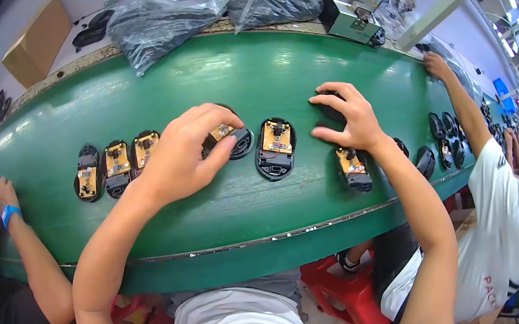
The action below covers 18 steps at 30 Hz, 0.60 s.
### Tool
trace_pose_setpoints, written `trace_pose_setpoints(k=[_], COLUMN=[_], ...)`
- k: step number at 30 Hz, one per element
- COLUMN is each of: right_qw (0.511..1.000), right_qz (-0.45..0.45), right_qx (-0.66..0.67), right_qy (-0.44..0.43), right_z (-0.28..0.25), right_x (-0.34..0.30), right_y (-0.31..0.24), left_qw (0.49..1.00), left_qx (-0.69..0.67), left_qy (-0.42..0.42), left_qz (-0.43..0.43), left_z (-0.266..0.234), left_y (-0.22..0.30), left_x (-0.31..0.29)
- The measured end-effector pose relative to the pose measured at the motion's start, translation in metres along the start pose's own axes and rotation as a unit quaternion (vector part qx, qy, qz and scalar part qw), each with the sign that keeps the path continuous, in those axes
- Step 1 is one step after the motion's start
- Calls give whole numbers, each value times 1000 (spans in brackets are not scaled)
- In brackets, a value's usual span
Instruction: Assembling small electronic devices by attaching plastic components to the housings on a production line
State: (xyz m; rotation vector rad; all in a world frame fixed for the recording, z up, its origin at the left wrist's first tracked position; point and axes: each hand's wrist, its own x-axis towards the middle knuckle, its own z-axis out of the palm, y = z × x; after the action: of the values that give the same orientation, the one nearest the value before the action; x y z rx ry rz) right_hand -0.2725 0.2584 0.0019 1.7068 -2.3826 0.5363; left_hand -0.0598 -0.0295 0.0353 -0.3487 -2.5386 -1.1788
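Note:
My left hand (190, 148) is closed over an opened computer mouse (243, 143), its thumb and index finger at the mouse's sides and covering part of its circuit board. Just right of it lies another opened mouse (275, 150), a black base with an orange-yellow board and a small wheel part. My right hand (351, 117) curves its fingers around a black mouse part (331, 105), mostly hidden beneath them. Below my right wrist is a slightly blurred opened mouse (353, 169). Several more opened mice (116, 168) stand in a row left of my left hand.
The green work surface (196, 220) runs across. Clear plastic bags (173, 19), a cardboard box (39, 42) and a metal machine (356, 13) line its far side. More mice (448, 127) lie at right near a co-worker's arm (462, 102). Another person's hands (2, 199) are at left.

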Motion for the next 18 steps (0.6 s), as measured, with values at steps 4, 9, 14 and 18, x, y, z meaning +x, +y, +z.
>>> trace_pose_setpoints(k=[4,9,14,18], right_qw=[997,991,938,925], right_qz=[26,48,272,304], right_qx=[-7,-49,-139,-162], right_qy=[79,117,165,160], right_z=[17,25,22,16], right_x=[12,10,-16,-15], right_y=[11,24,29,15], left_qw=[1000,1000,994,990], left_qx=[-12,5,96,115], left_qy=[-4,5,47,78], left_qz=[27,-9,20,18], left_z=[8,1,-9,-22], left_y=[-3,-7,-15,-36], left_x=[4,0,-3,-6])
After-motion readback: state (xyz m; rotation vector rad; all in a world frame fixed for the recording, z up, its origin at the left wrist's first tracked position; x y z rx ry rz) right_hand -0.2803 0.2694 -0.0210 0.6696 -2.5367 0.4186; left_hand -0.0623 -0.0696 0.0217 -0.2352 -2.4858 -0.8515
